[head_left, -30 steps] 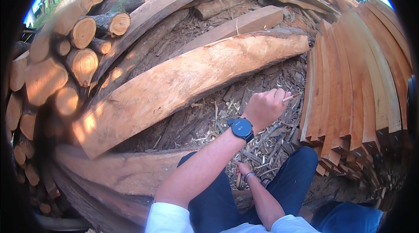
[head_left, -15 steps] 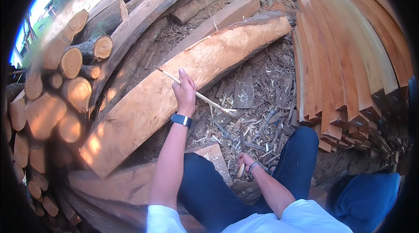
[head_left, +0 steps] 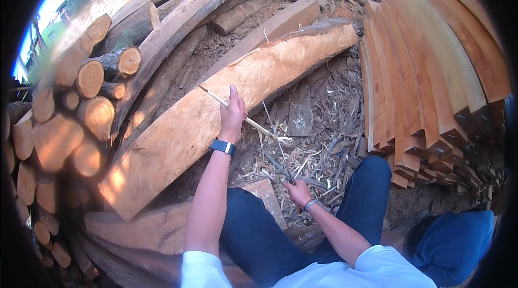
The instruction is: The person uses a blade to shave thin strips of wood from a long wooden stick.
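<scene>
My left hand (head_left: 232,119) is closed round a thin pale peeled stick (head_left: 260,127), with the thumb pointing up. The stick slants from a dark, reddish tip at the upper left down to a lighter end near the middle. My right hand (head_left: 300,193) grips a long-bladed knife (head_left: 281,150), its narrow blade pointing up and to the left. That blade runs past the stick's lower end; whether the two touch, I cannot tell. Behind the left hand lies a thick, rough-hewn plank (head_left: 178,136) of light wood.
Cut logs (head_left: 99,117) are stacked on the left. Sawn boards (head_left: 410,83) stand piled on the right. Shavings and bark (head_left: 318,158) litter the ground between my knees and the plank. Blue cloth (head_left: 456,247) lies at lower right, and a squared timber (head_left: 162,228) lies near my left leg.
My right hand has risen slightly and turned the knife, so its blade now reaches up to the stick's lower part. The left hand with the stick has shifted slightly right.
</scene>
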A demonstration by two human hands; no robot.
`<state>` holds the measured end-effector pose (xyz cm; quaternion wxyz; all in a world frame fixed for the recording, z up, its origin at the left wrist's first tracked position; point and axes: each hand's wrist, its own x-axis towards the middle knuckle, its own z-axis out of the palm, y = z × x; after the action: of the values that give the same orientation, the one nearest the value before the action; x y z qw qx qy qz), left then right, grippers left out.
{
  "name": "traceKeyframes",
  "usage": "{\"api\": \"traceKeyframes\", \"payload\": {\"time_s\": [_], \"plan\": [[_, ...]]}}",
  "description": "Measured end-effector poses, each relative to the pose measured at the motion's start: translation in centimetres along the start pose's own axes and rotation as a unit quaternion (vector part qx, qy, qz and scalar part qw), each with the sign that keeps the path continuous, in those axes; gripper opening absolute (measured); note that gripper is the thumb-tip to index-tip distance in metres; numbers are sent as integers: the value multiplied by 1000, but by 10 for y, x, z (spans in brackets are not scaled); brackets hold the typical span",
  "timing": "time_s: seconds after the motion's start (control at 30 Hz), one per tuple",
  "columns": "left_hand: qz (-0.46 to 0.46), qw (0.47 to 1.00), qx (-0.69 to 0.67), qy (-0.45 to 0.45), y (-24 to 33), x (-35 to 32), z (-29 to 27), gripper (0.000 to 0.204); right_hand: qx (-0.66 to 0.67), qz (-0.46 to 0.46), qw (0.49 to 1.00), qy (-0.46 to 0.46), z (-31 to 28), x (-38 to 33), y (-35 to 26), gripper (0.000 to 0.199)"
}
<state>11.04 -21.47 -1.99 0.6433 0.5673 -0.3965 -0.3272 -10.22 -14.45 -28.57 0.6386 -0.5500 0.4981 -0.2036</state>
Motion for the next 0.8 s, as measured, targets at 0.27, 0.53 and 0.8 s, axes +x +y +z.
{"api": "traceKeyframes", "payload": {"time_s": [0.27, 0.53, 0.8], "plan": [[54, 998, -23, 21, -12, -2, 2, 56, 94, -51, 994, -10, -2, -14, -56, 42], [67, 993, 1, -100, -9, -2, 9, 50, -38, -17, 997, 60, 8, 10, 19, 65], [31, 987, 50, -151, -10, -6, 1, 53, -90, -157, 980, 76, -3, -15, -59, 68]]}}
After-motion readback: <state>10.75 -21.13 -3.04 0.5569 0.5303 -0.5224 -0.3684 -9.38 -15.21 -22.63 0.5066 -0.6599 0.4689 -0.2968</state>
